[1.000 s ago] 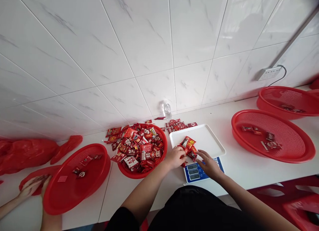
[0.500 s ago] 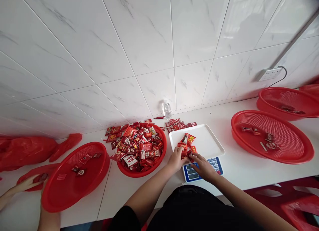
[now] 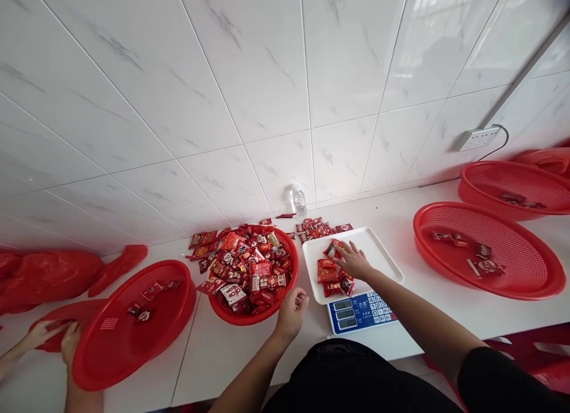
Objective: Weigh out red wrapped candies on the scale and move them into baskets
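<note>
My right hand (image 3: 353,261) reaches over the white scale tray (image 3: 378,252) with its fingers spread, the tips at a red snack packet (image 3: 332,248). More red packets (image 3: 328,271) lie bunched on the tray's left side. My left hand (image 3: 293,312) hovers at the right front rim of a heaped red basket (image 3: 236,319), its fingers curled in and nothing visible in them. Assorted small wrapped snacks (image 3: 256,270) fill that basket. Below the tray shows the blue scale panel (image 3: 363,311) with its displays and keys.
Loose packets (image 3: 318,227) and a clear bottle (image 3: 300,204) stand by the wall. Red baskets with a few packets sit left (image 3: 120,341) and right (image 3: 472,267), another (image 3: 512,181) behind. Another person's hands (image 3: 69,341) hold a red bag (image 3: 53,324) at far left.
My hands have parted: the left moved off the packets toward the heaped basket, the right opened and moved up the tray. The packets now lie released on the tray.
</note>
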Action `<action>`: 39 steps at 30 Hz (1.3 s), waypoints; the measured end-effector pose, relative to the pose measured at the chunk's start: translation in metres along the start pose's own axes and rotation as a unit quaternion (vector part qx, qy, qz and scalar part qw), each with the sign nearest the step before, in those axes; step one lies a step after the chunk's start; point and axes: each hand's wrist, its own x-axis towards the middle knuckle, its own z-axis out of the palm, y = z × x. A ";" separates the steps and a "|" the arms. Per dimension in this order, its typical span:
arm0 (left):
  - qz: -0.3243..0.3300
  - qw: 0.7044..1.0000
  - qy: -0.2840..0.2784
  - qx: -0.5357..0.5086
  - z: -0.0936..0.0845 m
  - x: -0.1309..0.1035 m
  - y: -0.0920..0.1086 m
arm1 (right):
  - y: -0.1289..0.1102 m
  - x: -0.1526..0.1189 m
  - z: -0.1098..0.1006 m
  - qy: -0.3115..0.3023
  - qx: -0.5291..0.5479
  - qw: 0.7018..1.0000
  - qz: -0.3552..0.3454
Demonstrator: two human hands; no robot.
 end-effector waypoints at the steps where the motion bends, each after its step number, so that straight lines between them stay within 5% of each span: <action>1: 0.000 1.000 0.011 0.003 -0.004 -0.002 -0.004 | 0.001 0.003 0.000 -0.011 -0.006 1.000 0.001; 7: 0.040 0.992 0.086 0.081 -0.027 -0.011 -0.027 | 0.009 -0.025 0.010 -0.012 -0.031 0.999 0.021; 14: 0.123 0.962 0.128 0.206 -0.035 0.000 -0.038 | 0.004 -0.060 0.013 0.060 -0.049 0.995 0.057; 17: 0.135 0.953 0.129 0.238 -0.037 0.008 -0.045 | -0.010 -0.056 0.013 0.076 -0.039 0.996 0.023; 24: 0.126 0.937 0.114 0.306 -0.027 0.008 -0.064 | -0.038 -0.038 0.031 0.004 -0.054 0.996 -0.074; 33: 0.102 0.925 0.101 0.352 -0.022 0.004 -0.065 | -0.037 -0.033 0.038 0.124 -0.091 0.981 -0.122; 39: 0.095 0.924 0.088 0.361 -0.023 0.001 -0.060 | -0.029 -0.025 0.031 0.105 -0.025 0.982 -0.157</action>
